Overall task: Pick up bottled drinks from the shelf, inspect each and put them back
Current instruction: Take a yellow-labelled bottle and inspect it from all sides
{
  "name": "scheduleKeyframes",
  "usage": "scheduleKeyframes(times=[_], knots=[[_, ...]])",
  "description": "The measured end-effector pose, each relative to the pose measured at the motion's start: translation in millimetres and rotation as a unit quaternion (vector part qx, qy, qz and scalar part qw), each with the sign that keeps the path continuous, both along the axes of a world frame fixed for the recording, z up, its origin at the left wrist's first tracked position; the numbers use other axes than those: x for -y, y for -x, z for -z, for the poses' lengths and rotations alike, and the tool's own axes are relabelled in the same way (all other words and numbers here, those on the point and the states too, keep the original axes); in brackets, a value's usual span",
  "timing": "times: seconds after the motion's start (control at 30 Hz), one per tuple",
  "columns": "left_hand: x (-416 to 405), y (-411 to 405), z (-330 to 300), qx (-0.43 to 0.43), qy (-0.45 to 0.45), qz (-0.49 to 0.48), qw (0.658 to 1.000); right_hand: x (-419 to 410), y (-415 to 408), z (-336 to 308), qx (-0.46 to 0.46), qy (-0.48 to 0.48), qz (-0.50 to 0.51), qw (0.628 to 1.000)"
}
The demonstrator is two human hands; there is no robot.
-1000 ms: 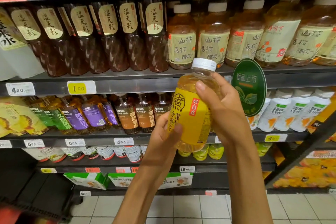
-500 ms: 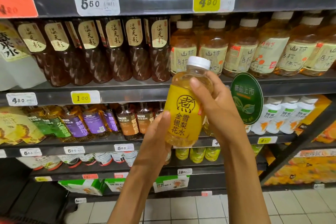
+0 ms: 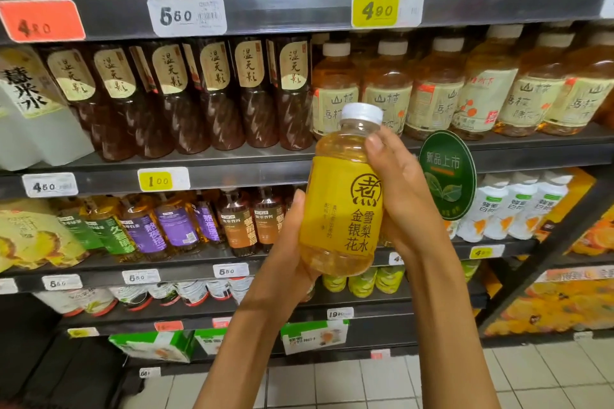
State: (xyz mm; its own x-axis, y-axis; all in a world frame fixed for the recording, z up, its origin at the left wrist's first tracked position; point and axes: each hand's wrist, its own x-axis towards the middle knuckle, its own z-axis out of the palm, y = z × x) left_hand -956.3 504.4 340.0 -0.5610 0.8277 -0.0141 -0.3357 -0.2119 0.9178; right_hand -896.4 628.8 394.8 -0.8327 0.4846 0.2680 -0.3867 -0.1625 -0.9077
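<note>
Yellow-labelled and filled with pale amber liquid, a clear plastic bottle with a white screw cap [image 3: 344, 196] stood nearly upright, leaning slightly left at the base, held in the air in front of the dark metal shelf unit [image 3: 299, 8]. Its label faced the camera, showing a circled dark character above three short columns of dark script.

From the head view, the left hand [image 3: 287, 262] cupped the bottle from below and from its left side, thumb lying up along the label's edge and palm under the base; the fingers behind the bottle were hidden. The right hand [image 3: 403, 196] wrapped the upper right side, thumb [image 3: 377, 151] pressed on the clear shoulder just below the cap, the other fingers curling out of sight behind.

Behind the bottle, the middle shelf carried a row of dark brown bottles with cream oval labels [image 3: 212, 93] on the left and amber bottles with pale labels and white caps [image 3: 435, 90] on the right. A round green sign [image 3: 447, 173] hung from that shelf's edge just beside the right hand. White and yellow price tags [image 3: 187, 15] lined the shelf fronts. Lower shelves held purple- and orange-labelled bottles [image 3: 176, 226], and white bottles [image 3: 518, 209] stood to the right. Pale floor tiles [image 3: 365, 382] showed below.
</note>
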Motion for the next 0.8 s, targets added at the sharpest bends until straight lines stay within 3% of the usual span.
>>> scheduleKeyframes(times=[0.23,0.37,0.47,0.53,0.63,0.8], knots=[[5,-11,4,-0.112,0.008,-0.089,0.990,3,-5,1,0.013,-0.073,0.047,0.996],[8,-17,6,-0.133,0.032,-0.057,0.989,6,-6,5,0.006,-0.062,0.085,0.994],[14,-13,11,-0.087,-0.024,0.002,0.996,1,-12,5,-0.015,-0.006,0.055,0.998],[6,-12,6,-0.071,0.014,-0.011,0.997,0,-15,5,-0.027,0.026,0.031,0.999],[2,-13,2,-0.008,-0.005,0.026,1.000,0,-16,5,-0.035,0.049,0.013,0.998],[-1,-17,3,-0.009,0.010,-0.003,1.000,-3,-17,3,0.006,0.036,0.010,0.999]])
